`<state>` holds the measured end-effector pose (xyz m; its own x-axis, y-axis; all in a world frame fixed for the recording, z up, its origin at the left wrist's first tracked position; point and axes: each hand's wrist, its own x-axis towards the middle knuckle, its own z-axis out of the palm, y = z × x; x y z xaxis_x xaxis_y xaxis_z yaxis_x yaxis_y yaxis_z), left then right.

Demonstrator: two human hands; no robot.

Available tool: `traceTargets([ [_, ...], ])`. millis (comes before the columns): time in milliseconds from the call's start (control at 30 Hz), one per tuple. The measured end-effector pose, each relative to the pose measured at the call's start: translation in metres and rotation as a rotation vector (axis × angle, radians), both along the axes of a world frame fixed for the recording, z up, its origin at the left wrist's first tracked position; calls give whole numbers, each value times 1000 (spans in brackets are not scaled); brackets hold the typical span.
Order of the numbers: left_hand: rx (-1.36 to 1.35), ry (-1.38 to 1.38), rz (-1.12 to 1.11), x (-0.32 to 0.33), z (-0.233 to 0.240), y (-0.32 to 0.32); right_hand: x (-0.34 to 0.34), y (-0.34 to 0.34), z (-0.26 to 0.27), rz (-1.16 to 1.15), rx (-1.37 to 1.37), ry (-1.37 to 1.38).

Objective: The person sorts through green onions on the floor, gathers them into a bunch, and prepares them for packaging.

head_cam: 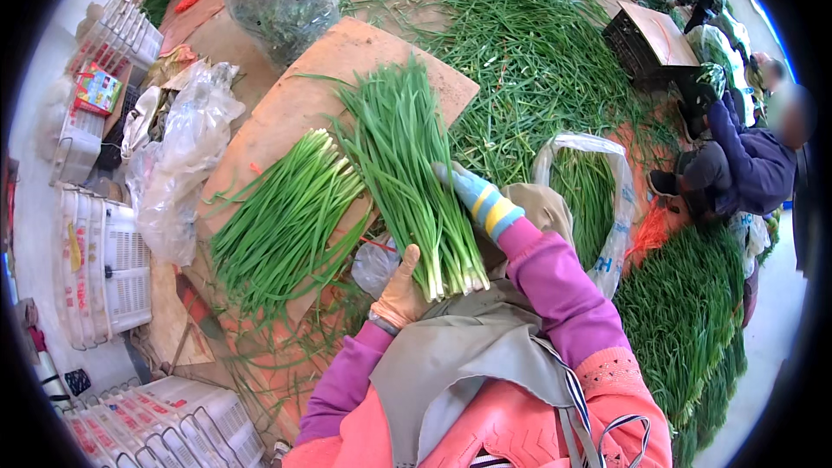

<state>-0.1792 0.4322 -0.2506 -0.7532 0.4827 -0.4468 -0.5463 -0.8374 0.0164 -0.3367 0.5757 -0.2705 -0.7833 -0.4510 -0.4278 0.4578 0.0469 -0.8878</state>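
Note:
A bundle of green Chinese chives (416, 162) lies over my lap and the edge of a wooden board (292, 84), pale stem ends towards me. My left hand (398, 289), in an orange glove, cups the left side of the stem ends with its thumb up. My right hand (471, 192), in a glove with a blue and yellow striped cuff, holds the bundle's right side; its fingers are partly hidden by leaves. Left of it, a second bunch of chives (292, 221) rests on the board, stem ends pointing up and right.
Loose chives (533, 71) cover the floor ahead. On my right are a plastic bag of chives (585, 208), a large chive stack (682, 318) and a seated person (747, 156). White plastic crates (127, 266) and crumpled plastic sheeting (185, 169) lie left. A filled clear bag (283, 6) stands beyond the board.

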Motion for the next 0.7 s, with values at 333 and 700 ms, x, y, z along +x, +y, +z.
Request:
traceTargets([
  [333, 120, -51, -6, 2, -5, 17, 60, -26, 24, -262, 344, 295],
  [700, 55, -54, -23, 3, -3, 20, 84, 36, 78, -62, 632, 463],
])
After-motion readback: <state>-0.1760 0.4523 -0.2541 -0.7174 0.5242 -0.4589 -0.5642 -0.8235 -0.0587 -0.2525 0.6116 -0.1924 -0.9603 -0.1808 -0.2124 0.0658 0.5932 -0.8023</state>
